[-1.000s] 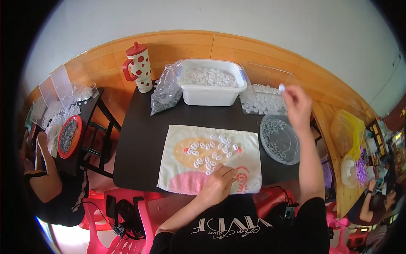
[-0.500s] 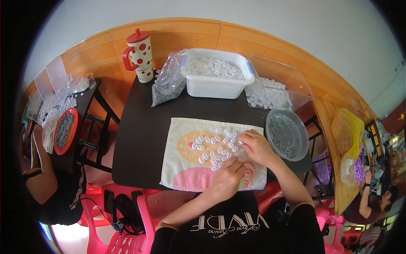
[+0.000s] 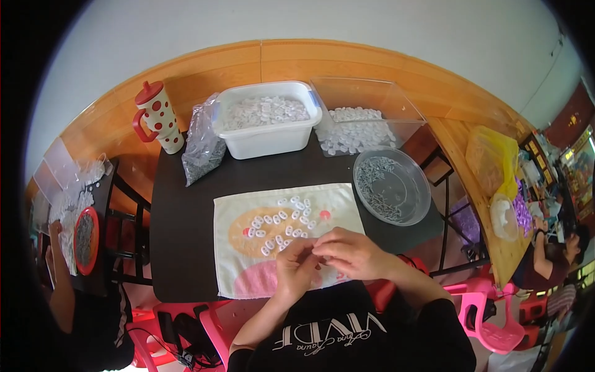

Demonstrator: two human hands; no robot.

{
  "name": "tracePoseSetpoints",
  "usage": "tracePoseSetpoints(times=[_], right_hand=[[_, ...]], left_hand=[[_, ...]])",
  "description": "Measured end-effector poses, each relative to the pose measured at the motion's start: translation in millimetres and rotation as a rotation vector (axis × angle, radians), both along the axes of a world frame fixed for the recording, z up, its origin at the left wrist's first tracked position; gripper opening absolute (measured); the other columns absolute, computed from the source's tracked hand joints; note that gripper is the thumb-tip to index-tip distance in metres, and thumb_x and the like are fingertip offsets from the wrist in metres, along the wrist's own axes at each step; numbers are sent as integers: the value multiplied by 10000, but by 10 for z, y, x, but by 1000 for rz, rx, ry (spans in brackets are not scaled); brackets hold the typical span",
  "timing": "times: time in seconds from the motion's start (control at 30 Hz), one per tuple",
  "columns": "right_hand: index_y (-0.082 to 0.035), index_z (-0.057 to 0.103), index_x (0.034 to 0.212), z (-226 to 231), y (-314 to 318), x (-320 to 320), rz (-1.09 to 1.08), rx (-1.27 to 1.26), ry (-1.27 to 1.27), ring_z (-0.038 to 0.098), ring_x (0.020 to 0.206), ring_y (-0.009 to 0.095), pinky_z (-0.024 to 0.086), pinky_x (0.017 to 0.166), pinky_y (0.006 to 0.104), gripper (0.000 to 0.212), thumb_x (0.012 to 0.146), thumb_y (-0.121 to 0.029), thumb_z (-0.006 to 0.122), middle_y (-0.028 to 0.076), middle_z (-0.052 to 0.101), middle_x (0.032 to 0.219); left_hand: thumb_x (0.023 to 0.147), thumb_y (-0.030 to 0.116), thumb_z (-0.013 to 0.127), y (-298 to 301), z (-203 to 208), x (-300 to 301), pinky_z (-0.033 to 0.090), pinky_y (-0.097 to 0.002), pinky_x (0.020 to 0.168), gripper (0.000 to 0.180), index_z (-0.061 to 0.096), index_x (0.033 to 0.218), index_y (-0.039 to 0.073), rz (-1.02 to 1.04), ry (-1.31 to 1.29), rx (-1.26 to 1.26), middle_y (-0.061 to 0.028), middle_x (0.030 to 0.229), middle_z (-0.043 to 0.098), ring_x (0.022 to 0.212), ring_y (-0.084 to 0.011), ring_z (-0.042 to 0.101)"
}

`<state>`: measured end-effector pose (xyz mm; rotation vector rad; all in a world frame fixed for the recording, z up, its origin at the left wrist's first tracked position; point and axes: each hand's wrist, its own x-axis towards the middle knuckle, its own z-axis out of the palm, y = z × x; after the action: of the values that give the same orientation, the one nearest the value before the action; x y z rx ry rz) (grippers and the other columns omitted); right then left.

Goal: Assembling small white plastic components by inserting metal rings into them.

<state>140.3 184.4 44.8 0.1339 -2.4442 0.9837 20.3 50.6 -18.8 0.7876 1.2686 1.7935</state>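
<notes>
Several small white oval plastic pieces with two holes lie in loose groups on a patterned towel. My left hand and my right hand meet over the towel's near right part. The fingers of both are pinched close together, fingertips almost touching. Whatever they grip is too small and too covered to name. Beyond my right hand stands a round clear tub with grey, screw-like metal bits inside.
At the back stand a white bin of white pieces, a clear box with more, a bag of grey bits and a dotted tumbler. A person's arm is at the left table, beside a red tray.
Both hands have left the white pieces and come together nearer my body. The view has turned, so the table's contents appear shifted leftward.
</notes>
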Motion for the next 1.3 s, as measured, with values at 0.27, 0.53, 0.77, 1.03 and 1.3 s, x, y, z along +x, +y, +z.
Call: tracePoseSetpoints(times=[0.27, 0.53, 0.77, 1.03, 1.3], right_hand=[[-15, 659, 1010, -187, 1572, 644, -617, 378, -174, 658, 886, 361, 527, 776, 420, 265, 764, 84, 657, 161, 681, 940], [-29, 577, 817, -223, 1623, 573, -406, 766, -425, 619, 902, 334, 513, 819, 428, 169, 673, 45, 626, 137, 622, 821], [-14, 592, 841, -286, 1671, 566, -439, 710, -375, 610, 942, 343, 510, 811, 426, 160, 700, 58, 615, 151, 611, 871], [21, 643, 913, 45, 826, 388, -236, -134, 73, 595, 731, 176, 468, 646, 283, 123, 823, 103, 624, 89, 609, 859], [-7, 629, 883, -328, 375, 229, -122, 17, -31, 606, 712, 290, 483, 623, 368, 132, 782, 79, 640, 122, 574, 805]], left_hand=[[820, -110, 655, 101, 31, 181, 514, -330, 677, 211, 710, 1004, -22, 94, 842, 5, -147, 883, 639, 805, -275, 649], [797, -89, 655, 125, -4, 170, 529, -393, 678, 284, 694, 1065, -3, 114, 953, -36, -179, 903, 611, 788, -347, 639], [730, -86, 595, 183, 40, 131, 525, -418, 652, 388, 662, 1107, -22, 266, 1214, -145, -174, 959, 570, 799, -338, 615], [768, -18, 632, 380, 281, -57, 518, -450, 686, 258, 681, 1019, 14, 317, 1421, -398, -193, 947, 565, 878, -365, 615], [724, -28, 587, 453, 164, -48, 507, -467, 674, 186, 645, 891, 28, 152, 1425, -412, -187, 909, 548, 856, -380, 593]])
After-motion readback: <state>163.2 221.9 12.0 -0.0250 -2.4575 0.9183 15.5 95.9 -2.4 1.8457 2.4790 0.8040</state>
